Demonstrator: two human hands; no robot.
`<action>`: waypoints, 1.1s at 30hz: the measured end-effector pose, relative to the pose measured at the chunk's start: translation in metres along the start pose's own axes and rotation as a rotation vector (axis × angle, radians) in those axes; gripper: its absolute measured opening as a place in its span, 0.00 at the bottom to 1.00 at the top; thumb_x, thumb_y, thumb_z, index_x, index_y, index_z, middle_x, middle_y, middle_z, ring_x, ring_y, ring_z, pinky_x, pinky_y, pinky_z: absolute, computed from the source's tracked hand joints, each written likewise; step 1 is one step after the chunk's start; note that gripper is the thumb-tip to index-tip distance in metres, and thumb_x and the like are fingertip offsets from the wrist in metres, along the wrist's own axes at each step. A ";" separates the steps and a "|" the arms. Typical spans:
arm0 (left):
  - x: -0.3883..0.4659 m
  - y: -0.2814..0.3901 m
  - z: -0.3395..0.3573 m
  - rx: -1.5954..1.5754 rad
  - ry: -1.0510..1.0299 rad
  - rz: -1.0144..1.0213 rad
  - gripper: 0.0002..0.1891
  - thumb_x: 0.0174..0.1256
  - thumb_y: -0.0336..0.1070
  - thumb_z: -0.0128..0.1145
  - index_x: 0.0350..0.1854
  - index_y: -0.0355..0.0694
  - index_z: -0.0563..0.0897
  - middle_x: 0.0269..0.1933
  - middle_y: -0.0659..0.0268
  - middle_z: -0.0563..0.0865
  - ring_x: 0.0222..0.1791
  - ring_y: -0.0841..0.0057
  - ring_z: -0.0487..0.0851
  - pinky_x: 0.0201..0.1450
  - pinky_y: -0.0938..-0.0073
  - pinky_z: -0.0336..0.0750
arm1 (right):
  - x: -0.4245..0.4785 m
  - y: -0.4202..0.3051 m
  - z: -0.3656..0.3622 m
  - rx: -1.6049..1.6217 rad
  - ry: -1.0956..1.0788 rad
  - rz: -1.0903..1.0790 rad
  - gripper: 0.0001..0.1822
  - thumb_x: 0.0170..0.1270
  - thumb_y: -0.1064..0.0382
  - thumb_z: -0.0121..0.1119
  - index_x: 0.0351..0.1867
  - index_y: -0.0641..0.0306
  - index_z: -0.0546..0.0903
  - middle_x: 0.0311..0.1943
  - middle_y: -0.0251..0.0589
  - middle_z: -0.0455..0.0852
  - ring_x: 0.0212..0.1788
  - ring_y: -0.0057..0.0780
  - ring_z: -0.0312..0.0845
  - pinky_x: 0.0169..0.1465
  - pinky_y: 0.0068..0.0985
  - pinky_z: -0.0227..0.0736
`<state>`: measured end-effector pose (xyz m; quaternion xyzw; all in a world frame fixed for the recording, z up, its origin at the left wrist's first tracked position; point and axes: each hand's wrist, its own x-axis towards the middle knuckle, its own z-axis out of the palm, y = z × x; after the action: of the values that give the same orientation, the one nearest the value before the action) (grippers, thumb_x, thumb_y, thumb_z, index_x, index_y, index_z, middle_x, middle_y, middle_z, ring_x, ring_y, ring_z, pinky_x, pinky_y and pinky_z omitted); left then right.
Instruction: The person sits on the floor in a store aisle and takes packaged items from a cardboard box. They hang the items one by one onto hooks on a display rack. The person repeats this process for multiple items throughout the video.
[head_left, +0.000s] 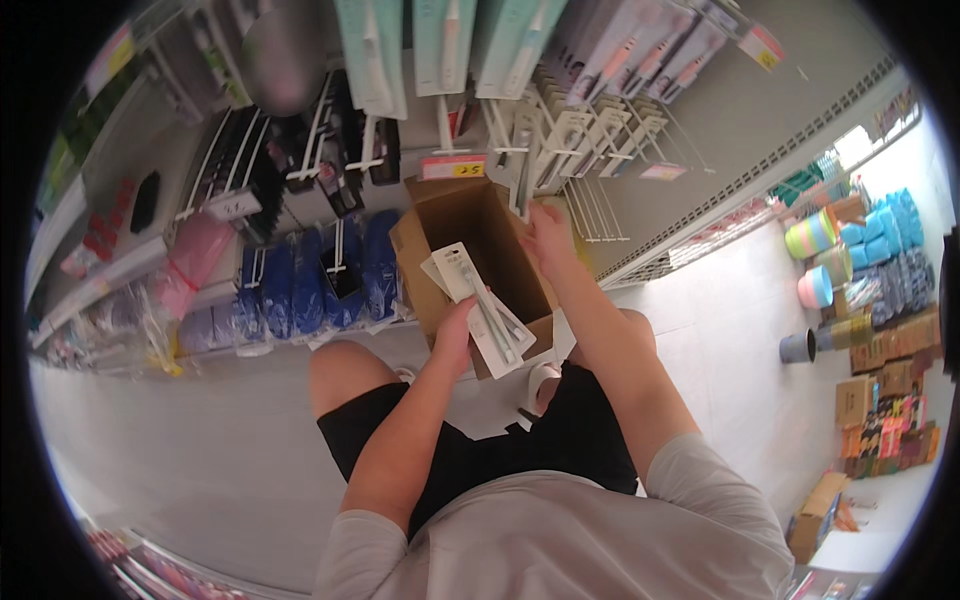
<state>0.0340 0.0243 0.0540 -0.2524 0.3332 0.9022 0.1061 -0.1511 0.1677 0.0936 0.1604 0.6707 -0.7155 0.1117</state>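
In front of me an open cardboard box (414, 276) stands between my knees and the shelf, its flaps folded outward and its inside dark. My left hand (452, 335) grips a small stack of white carded packs (480, 311) over the box's near edge. A slim, pale, stick-like article shows on the top card; its exact kind is unclear. Beyond the box's right rim, my right hand (547, 238) pinches the lower end of another slim carded pack (522, 176), which reaches up to the display hooks. Whether this pack hangs on a hook is hard to tell.
White display hooks (596, 214) jut out at the right. Similar carded packs (581, 142) hang above them, with teal packs (445, 49) higher up. Blue slippers (307, 281) line the lower shelf. Plastic buckets (814, 232) and cartons (892, 341) stand on the floor at right.
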 end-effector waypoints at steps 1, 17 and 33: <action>-0.002 0.002 0.000 0.031 0.011 -0.005 0.20 0.81 0.46 0.51 0.68 0.45 0.80 0.62 0.68 0.85 0.63 0.74 0.81 0.67 0.67 0.74 | -0.009 0.010 -0.008 0.027 -0.007 0.037 0.32 0.71 0.46 0.66 0.69 0.57 0.70 0.56 0.40 0.78 0.48 0.33 0.80 0.50 0.37 0.81; -0.008 -0.021 -0.006 0.541 -0.021 0.193 0.16 0.80 0.45 0.58 0.56 0.37 0.83 0.49 0.65 0.89 0.48 0.77 0.87 0.51 0.70 0.81 | -0.193 0.107 -0.075 -0.393 -0.317 0.019 0.19 0.78 0.55 0.60 0.63 0.60 0.76 0.41 0.34 0.85 0.39 0.19 0.80 0.40 0.21 0.77; -0.011 0.006 -0.038 0.033 0.168 0.263 0.15 0.83 0.35 0.46 0.62 0.48 0.82 0.56 0.63 0.85 0.51 0.69 0.87 0.49 0.64 0.85 | -0.161 0.056 -0.029 0.071 -0.098 -0.228 0.21 0.82 0.56 0.54 0.68 0.58 0.64 0.43 0.41 0.86 0.36 0.28 0.84 0.39 0.27 0.81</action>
<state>0.0556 -0.0059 0.0383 -0.2793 0.3860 0.8784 -0.0370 0.0205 0.1839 0.1017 0.0519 0.6524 -0.7540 0.0566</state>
